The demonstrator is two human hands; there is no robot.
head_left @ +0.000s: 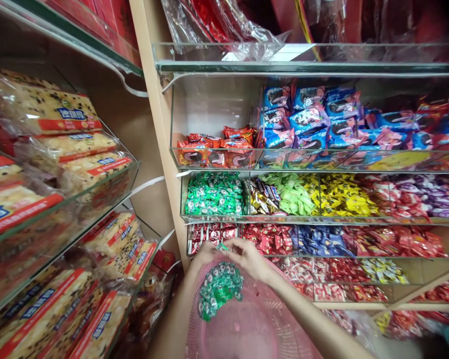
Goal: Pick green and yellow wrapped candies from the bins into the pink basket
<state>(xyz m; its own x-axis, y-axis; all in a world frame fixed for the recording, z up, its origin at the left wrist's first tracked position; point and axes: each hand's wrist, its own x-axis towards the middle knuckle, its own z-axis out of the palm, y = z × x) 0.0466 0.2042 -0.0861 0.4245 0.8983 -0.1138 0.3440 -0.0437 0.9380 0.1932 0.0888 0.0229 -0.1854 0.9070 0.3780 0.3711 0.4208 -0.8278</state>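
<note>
Shiny green-wrapped candies (220, 288) heaped near far-left edge of pink mesh plastic basket (264, 311); left hand (207, 253), right hand (249, 257): fingers clamped on small green packet (222, 247), contents unclear; more candies shelved (214, 194).

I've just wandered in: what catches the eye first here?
The left hand and right hand meet near the far edge of a pink basket, pinching a small green piece above green packets. Blue packets stand out at upper right, while pale packs with red bands crowd the left.
</note>
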